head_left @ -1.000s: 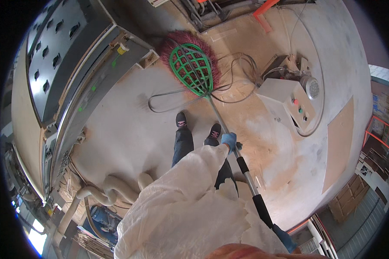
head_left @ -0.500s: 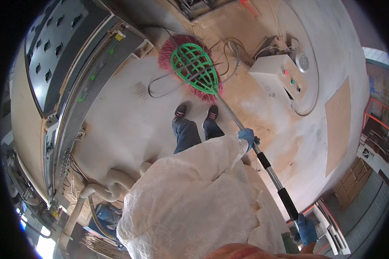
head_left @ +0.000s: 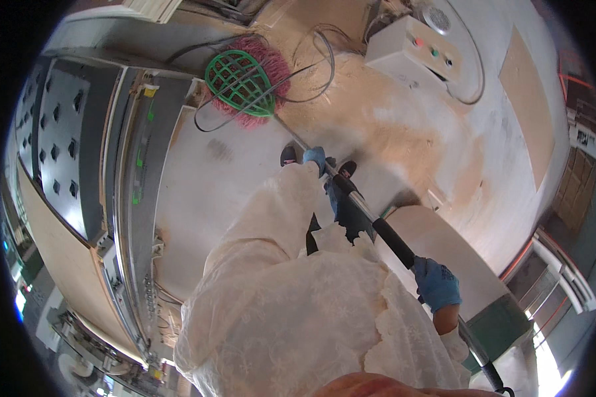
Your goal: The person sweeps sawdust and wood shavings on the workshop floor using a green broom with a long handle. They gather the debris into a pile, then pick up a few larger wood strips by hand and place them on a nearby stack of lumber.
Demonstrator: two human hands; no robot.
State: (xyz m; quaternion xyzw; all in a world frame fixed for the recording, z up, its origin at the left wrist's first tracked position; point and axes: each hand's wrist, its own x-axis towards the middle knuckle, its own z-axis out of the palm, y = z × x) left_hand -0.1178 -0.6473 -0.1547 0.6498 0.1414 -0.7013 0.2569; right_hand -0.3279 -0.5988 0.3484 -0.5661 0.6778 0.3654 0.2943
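Note:
Both my gloved hands grip the pole of a long-handled mop. Its head (head_left: 242,79) has a green plastic lattice and a pinkish-red fringe, and lies low over the floor at the far side. My left hand (head_left: 314,159), in a blue glove, is wrapped round the pole (head_left: 371,212) near the head. Farther back, my right hand (head_left: 437,283), also in a blue glove, is closed on the pole just behind a black grip sleeve. A dark cable (head_left: 245,106) loops across the mop head. My shoes are partly hidden behind the left hand and pole.
Brown dust (head_left: 391,145) covers part of the pale floor. A light box with coloured buttons (head_left: 414,53) stands at the far right, near a flat brown board (head_left: 526,106). A long machine with a metal rail (head_left: 116,192) runs along the left. Behind my right hand is a green-and-white surface (head_left: 503,324).
The mop head has shifted left and slightly away, toward the machine. My left hand has moved left and farther out, my right hand forward and left; more pole shows behind it. The view has shifted too.

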